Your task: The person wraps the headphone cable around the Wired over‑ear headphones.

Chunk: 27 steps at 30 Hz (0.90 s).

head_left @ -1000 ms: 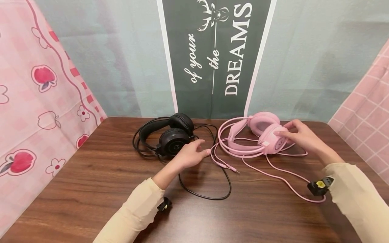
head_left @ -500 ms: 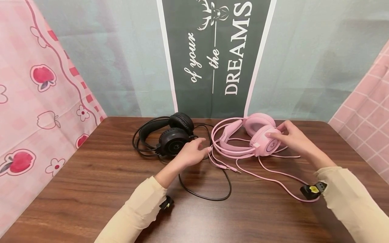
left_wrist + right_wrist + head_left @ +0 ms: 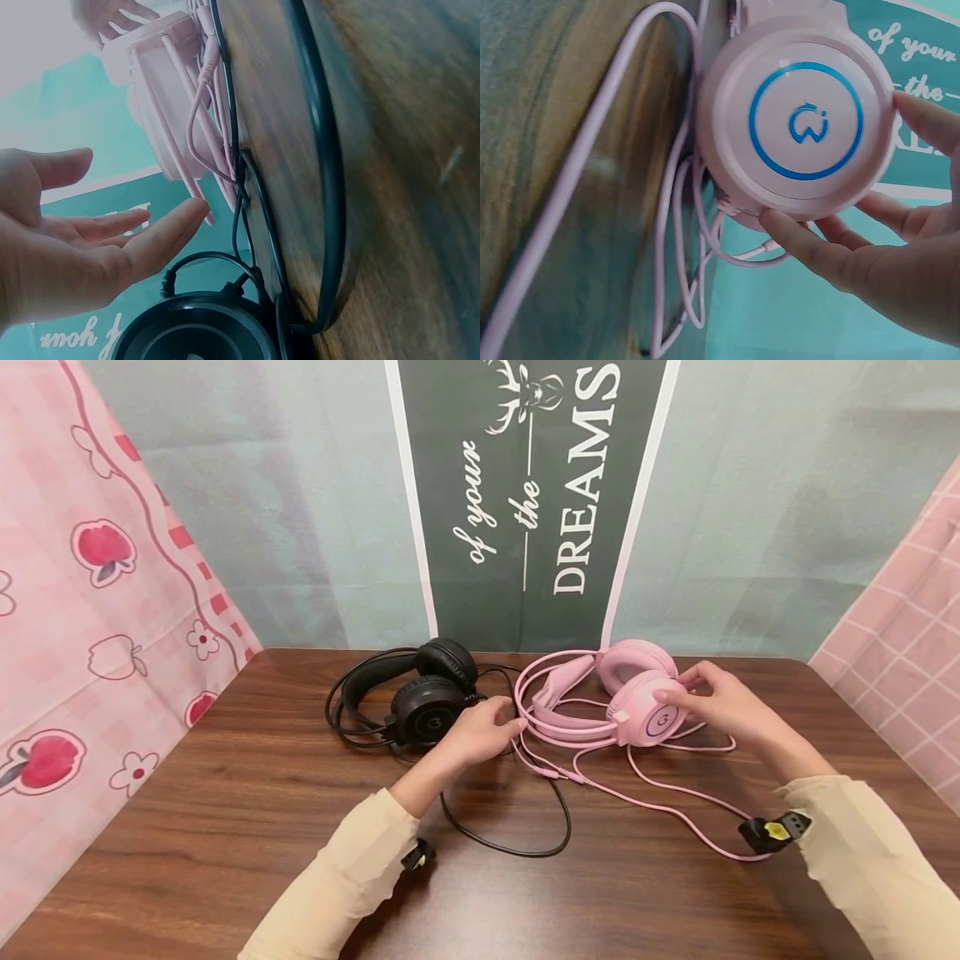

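Observation:
Pink headphones (image 3: 633,714) lie on the table right of centre, headband toward the left. My right hand (image 3: 727,703) holds their near ear cup at its edge, thumb and fingertips spread around it; the right wrist view shows this round ear cup (image 3: 802,124) with a blue ring and logo. Between the two headsets is my left hand (image 3: 480,731), its fingers loosely extended and gripping nothing. In the left wrist view its index fingertip comes right up to the pink headband (image 3: 161,112). Black headphones (image 3: 431,710) sit just left of that hand.
A black cable (image 3: 517,852) loops across the wooden table (image 3: 247,860) in front of the left hand. Pink cable (image 3: 675,810) trails toward the right wrist, and pink plugs (image 3: 551,773) lie near the middle. Fabric hangings (image 3: 270,510) stand behind the table and at both sides.
My right hand has slid the pink headphones leftward, bringing their headband up to my left hand. The left hand has shifted only slightly right. The black headphones stay in place.

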Motion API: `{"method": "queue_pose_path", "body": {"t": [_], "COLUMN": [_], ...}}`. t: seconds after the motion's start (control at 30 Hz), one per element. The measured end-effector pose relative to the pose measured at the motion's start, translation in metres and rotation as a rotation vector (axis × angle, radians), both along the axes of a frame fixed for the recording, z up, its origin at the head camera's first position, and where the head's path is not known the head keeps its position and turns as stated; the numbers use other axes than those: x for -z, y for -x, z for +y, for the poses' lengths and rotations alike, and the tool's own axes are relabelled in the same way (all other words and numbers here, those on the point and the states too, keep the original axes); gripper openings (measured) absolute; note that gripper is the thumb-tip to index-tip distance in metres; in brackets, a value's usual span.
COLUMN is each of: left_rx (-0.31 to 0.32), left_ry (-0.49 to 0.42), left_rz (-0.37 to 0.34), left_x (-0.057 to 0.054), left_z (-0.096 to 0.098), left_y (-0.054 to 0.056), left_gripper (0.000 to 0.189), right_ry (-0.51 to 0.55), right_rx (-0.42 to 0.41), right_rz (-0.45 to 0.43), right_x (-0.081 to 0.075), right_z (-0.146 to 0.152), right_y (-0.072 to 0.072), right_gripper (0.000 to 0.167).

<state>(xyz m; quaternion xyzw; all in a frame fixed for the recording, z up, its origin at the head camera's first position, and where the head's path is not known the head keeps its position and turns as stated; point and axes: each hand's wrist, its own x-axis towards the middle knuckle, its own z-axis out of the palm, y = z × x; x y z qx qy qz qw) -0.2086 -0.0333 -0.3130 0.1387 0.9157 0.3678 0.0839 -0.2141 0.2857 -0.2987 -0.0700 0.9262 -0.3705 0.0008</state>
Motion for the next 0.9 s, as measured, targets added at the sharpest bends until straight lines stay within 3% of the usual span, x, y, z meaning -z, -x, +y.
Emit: {"method": "queue_pose_path", "body": {"t": [0.33,0.63,0.9], "left_rx": [-0.042,-0.037,-0.076], "left_ry": [-0.004,-0.028,-0.039], "left_rz": [-0.017,-0.037,-0.060], "left_x": [-0.001,0.000,0.000], "left_z": [0.007,0.012,0.016], "left_y": [0.012,0.024,0.028], "left_gripper": [0.047,0.045,0.043], "right_ry": [-0.017,-0.098,-0.089], "right_rx": [-0.058,-0.056,-0.178], "right_rz": [-0.037,0.083,0.215], "right_x": [-0.013,-0.030,-0.031], "right_z": [0.000,-0.011,-0.039], "right_y": [-0.004,-0.011,-0.018], "right_gripper": [0.047,0.037,0.023]}}
